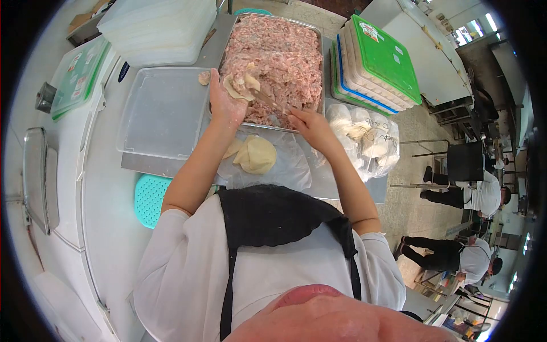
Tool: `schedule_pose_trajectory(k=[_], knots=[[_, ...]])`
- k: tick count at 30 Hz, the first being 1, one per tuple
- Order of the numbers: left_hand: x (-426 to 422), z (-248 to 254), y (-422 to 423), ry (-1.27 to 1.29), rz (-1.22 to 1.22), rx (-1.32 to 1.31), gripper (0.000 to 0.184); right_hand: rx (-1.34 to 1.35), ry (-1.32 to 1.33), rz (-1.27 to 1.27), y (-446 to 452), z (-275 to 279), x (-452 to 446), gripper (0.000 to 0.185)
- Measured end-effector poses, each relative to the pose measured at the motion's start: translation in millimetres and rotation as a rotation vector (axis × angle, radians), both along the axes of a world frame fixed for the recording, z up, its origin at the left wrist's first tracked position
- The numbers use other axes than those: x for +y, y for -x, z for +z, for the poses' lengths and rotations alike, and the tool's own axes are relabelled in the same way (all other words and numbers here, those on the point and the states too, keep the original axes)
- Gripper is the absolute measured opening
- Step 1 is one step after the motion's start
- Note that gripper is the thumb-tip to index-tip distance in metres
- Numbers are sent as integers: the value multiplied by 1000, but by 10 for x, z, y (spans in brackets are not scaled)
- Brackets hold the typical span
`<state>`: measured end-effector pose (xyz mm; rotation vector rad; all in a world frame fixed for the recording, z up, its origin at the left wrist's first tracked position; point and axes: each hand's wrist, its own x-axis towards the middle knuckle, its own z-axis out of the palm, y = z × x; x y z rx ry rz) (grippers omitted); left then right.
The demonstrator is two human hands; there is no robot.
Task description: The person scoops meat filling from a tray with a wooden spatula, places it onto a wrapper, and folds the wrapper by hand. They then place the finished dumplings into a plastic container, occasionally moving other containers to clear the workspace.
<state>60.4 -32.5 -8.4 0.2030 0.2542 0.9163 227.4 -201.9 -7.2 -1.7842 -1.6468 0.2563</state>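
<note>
Meat (273, 51) is seemingly being dabbed onto dough (232, 89) at the tray's near left; left hand (227, 108) spread beneath, right hand (312, 126) pinching the stick (268, 101); another dab calls for a level palm.

Deep rectangular tray (325, 76): shiny metal. Minced pink filling (273, 40): rough, moist-looking. Flat rectangular lid (164, 111): translucent plastic, smooth. Stacked-box lid (387, 54): green plastic, glossy. Black apron (279, 214): matt cloth. Grey tabletop (139, 163): smooth metal.
</note>
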Motion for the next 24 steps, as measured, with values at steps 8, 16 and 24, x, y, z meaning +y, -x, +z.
schedule_pose_trajectory(k=[8,16,24], knots=[[49,-189,-6,-197,-63,149,35,-194,-41,-131,242,236,114,22],[59,-329,12,-189,-122,352,29,-330,-117,-229,217,-65,241,17],[92,-430,6,-82,-210,188,36,-350,260,-184,15,227,13,21]])
